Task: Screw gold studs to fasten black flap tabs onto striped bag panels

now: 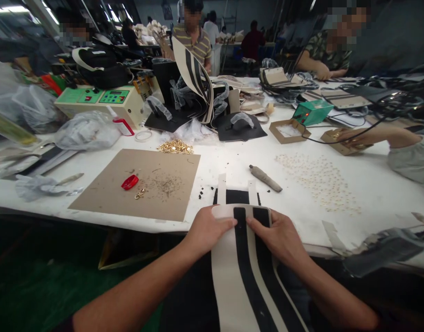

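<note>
A long cream panel with black stripes (222,263) hangs over the table's front edge, its upper end between my hands. My left hand (207,230) grips its left side, thumb on top and fingers hidden beneath. On the right side my right hand (279,233) holds it the same way, thumb pressed on the stripes. Both thumbs point inward and lie close together. Just beyond the panel's end, a black piece (237,197) lies on the table between two pale strips. Farther off rests a grey wrapped tool (265,178).
To the left, a brown board (104,193) carries a red ring (130,182) and a gold clasp (139,193). Gold hardware (176,146) is piled behind it. Small studs (319,180) lie scattered at right. A co-worker's hand (353,138) reaches over a cardboard box (343,146).
</note>
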The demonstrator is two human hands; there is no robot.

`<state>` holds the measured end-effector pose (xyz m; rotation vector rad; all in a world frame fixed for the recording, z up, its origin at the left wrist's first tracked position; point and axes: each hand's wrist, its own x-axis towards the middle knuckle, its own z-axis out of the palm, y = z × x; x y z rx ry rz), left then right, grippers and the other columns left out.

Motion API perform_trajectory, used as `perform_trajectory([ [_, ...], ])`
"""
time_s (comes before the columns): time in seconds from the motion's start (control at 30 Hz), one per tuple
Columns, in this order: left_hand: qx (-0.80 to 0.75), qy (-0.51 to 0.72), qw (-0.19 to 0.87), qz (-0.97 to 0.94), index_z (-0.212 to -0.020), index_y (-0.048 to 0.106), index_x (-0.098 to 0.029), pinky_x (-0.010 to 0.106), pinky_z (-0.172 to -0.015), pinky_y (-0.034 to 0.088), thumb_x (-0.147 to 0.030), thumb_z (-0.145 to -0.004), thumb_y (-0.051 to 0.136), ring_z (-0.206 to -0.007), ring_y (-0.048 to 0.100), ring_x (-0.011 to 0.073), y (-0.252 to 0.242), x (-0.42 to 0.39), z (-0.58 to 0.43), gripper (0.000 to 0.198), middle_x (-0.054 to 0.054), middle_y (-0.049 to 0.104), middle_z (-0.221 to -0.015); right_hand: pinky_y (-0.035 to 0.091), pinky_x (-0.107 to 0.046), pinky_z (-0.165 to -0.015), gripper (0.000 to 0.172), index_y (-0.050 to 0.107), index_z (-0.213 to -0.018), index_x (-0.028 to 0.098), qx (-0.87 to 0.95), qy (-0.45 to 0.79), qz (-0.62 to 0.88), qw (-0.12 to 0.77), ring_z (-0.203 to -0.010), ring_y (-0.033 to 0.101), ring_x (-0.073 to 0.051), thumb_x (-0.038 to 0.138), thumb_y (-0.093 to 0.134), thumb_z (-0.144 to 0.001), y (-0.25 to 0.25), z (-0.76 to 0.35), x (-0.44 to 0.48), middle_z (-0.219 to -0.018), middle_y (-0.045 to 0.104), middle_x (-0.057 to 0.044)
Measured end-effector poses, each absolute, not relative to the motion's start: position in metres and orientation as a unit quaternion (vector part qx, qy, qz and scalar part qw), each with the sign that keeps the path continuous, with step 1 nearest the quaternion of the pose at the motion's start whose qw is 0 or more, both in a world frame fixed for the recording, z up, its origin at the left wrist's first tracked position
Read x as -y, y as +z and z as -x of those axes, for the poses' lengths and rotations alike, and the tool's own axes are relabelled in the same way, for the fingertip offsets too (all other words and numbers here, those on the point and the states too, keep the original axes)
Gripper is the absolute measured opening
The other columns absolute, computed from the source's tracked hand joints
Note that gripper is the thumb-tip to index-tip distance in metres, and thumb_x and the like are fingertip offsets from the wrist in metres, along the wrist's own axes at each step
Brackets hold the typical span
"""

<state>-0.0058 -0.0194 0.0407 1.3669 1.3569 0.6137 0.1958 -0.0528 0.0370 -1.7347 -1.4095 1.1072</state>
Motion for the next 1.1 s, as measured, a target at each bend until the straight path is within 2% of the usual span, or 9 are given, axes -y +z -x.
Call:
perform_trajectory([
  [0.13, -0.588, 0.254, 0.498, -0.585, -0.102, 0.078, -0.014, 0.035, -0.081, 0.056, -0.03, -0.08, 0.075, -0.095, 0.074, 0.0278, 0.031, 0.001, 0.003, 0.028, 0.01, 0.081, -0.103, 0.055, -0.032, -0.076, 0.021, 0.076, -0.098, 0.02, 0.589, 0.372, 0.66, 0.282, -0.087, 0.075, -0.025, 0.036, 0.069, -0.087, 0.03, -0.193, 0.032, -0.094, 0.081, -0.004],
  [0.4, -0.596, 0.217, 0.446, -0.632, -0.091, 0.075, -0.015, 0.029, -0.069, 0.05, -0.024, -0.081, 0.07, -0.079, 0.071, 0.022, 0.03, -0.009, -0.005, 0.015, 0.007, 0.078, -0.087, 0.053, -0.034, -0.077, 0.019, 0.075, -0.099, 0.021, 0.61, 0.299, 0.688, 0.256, -0.084, 0.074, -0.025, 0.035, 0.066, -0.089, 0.021, -0.191, 0.028, -0.091, 0.08, -0.004],
  [0.53, -0.596, 0.235, 0.502, -0.581, -0.09, 0.074, -0.015, 0.028, -0.067, 0.05, -0.031, -0.08, 0.074, -0.074, 0.069, 0.0203, 0.033, -0.002, 0.0, 0.019, 0.005, 0.077, -0.083, 0.055, -0.033, -0.075, 0.019, 0.076, -0.095, 0.022, 0.587, 0.361, 0.675, 0.265, -0.084, 0.075, -0.025, 0.037, 0.07, -0.086, 0.025, -0.195, 0.032, -0.091, 0.08, -0.003],
  [0.67, -0.549, 0.231, 0.617, -0.515, -0.093, 0.074, -0.015, 0.027, -0.067, 0.048, -0.04, -0.08, 0.078, -0.073, 0.064, 0.0183, 0.038, 0.027, 0.015, 0.029, 0.003, 0.075, -0.083, 0.053, -0.028, -0.067, 0.017, 0.077, -0.088, 0.021, 0.544, 0.496, 0.63, 0.246, -0.079, 0.073, -0.024, 0.037, 0.07, -0.085, 0.034, -0.203, 0.051, -0.086, 0.079, -0.001],
  [0.77, -0.488, 0.199, 0.679, -0.511, -0.083, 0.074, -0.013, 0.025, -0.063, 0.041, -0.043, -0.08, 0.079, -0.068, 0.057, 0.016, 0.038, 0.051, 0.026, 0.031, 0.002, 0.068, -0.074, 0.044, -0.025, -0.058, 0.017, 0.07, -0.073, 0.02, 0.542, 0.578, 0.577, 0.196, -0.067, 0.063, -0.018, 0.034, 0.072, -0.083, 0.035, -0.207, 0.072, -0.071, 0.07, 0.002],
  [0.9, -0.476, 0.2, 0.688, -0.511, -0.068, 0.069, -0.013, 0.024, -0.058, 0.033, -0.043, -0.081, 0.077, -0.061, 0.046, 0.012, 0.038, 0.061, 0.027, 0.033, -0.002, 0.057, -0.061, 0.04, -0.025, -0.061, 0.026, 0.061, -0.064, 0.019, 0.568, 0.583, 0.546, 0.2, -0.066, 0.053, -0.015, 0.032, 0.069, -0.085, 0.035, -0.206, 0.085, -0.066, 0.058, 0.003],
  [0.97, -0.475, 0.212, 0.688, -0.505, -0.074, 0.072, -0.012, 0.024, -0.061, 0.037, -0.041, -0.082, 0.077, -0.063, 0.05, 0.0126, 0.041, 0.054, 0.023, 0.03, -0.001, 0.062, -0.066, 0.038, -0.026, -0.057, 0.029, 0.061, -0.064, 0.019, 0.559, 0.556, 0.577, 0.215, -0.063, 0.053, -0.015, 0.035, 0.067, -0.086, 0.038, -0.204, 0.079, -0.063, 0.058, 0.003],
  [1.03, -0.482, 0.232, 0.686, -0.493, -0.091, 0.077, -0.013, 0.026, -0.068, 0.046, -0.039, -0.081, 0.078, -0.073, 0.061, 0.0163, 0.043, 0.042, 0.017, 0.028, 0.003, 0.073, -0.081, 0.041, -0.026, -0.057, 0.025, 0.067, -0.069, 0.019, 0.54, 0.526, 0.616, 0.229, -0.064, 0.058, -0.017, 0.038, 0.069, -0.085, 0.042, -0.202, 0.066, -0.066, 0.065, 0.002],
  [1.1, -0.509, 0.249, 0.669, -0.481, -0.108, 0.077, -0.014, 0.03, -0.077, 0.052, -0.037, -0.08, 0.079, -0.086, 0.069, 0.022, 0.043, 0.028, 0.012, 0.037, 0.007, 0.079, -0.099, 0.047, -0.027, -0.062, 0.021, 0.075, -0.08, 0.019, 0.523, 0.505, 0.642, 0.242, -0.072, 0.067, -0.021, 0.039, 0.07, -0.084, 0.046, -0.2, 0.051, -0.076, 0.075, 0.0],
])
